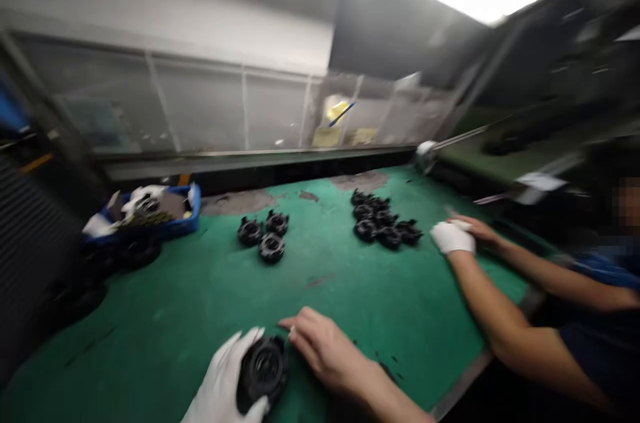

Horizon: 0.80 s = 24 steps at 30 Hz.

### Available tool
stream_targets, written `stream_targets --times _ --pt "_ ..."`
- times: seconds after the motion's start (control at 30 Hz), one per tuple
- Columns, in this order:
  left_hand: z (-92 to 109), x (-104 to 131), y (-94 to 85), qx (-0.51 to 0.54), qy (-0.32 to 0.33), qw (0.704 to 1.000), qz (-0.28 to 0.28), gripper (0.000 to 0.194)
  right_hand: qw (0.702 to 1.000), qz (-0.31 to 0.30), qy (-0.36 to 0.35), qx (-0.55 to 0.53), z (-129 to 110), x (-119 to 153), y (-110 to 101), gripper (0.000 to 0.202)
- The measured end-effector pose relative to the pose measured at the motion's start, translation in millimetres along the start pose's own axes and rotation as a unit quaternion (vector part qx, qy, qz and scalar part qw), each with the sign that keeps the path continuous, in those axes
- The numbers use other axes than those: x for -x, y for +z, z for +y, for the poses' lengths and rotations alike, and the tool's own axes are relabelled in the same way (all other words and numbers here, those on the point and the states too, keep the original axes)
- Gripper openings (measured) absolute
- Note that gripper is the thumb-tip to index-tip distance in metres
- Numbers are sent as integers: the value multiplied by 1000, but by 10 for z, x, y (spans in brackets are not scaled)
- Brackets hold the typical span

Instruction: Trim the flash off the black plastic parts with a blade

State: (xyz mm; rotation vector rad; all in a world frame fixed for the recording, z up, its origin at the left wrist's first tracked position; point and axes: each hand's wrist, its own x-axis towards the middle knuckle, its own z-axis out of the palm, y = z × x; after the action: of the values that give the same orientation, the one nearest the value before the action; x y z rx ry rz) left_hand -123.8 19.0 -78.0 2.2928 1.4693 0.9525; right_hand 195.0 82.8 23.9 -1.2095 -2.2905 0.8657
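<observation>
Left hand [220, 378], white-gloved, grips a black round part [265, 370]: fingers near eleven o'clock on its rim, thumb near six, hub face toward the camera. Right hand [325, 348] bare, fingers curled, index pointed at the part; cannot tell whether it touches the rim or pinches something small. Step in hand, by my reading: close handwork on this single part, left as holder, right at the edge. Next move seems to call for a firm left hold and fine right-fingertip control. Part lies between six and seven o'clock of the view, over the green worktop [210, 303]; right hand just beside it at two. From the part: three similar black parts [271, 248] at twelve, larger cluster [386, 218] half past one, blue bin [187, 224] half past ten, co-worker's gloved hand [454, 238] at two, well apart.
</observation>
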Motion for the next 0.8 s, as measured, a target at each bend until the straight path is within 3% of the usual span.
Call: stream_targets --times 0.1,0.23,0.33,0.4,0.43,0.53,0.6,0.73,0.8 --pt "322 -278 -369 120 -55 986 -101 100 999 -10 -17 -32 90 -8 -135 56" --pt "264 -524 -554 143 -96 976 -131 103 997 -35 -44 -53 385 -66 -287 52" --pt "243 -451 -602 167 -98 971 -139 96 996 -51 -57 -52 497 -59 -335 48" --pt "332 -382 -593 185 -106 969 -122 93 996 -56 -65 -41 500 -69 -337 46" --pt "401 -364 -576 189 -120 969 -102 96 995 -55 -73 -30 482 -89 -329 45" --pt "619 -419 -508 161 -189 968 -46 129 990 -43 -133 0 365 -176 -291 39" --pt "691 -527 -501 131 -211 967 -54 124 983 -48 -179 4 257 -212 -289 39" --pt "572 -684 -661 136 -121 970 -162 102 969 -98 -226 3 121 -162 -418 55" --pt "470 -673 -751 154 -74 968 -184 87 968 -105 -225 16 130 -120 -514 60"
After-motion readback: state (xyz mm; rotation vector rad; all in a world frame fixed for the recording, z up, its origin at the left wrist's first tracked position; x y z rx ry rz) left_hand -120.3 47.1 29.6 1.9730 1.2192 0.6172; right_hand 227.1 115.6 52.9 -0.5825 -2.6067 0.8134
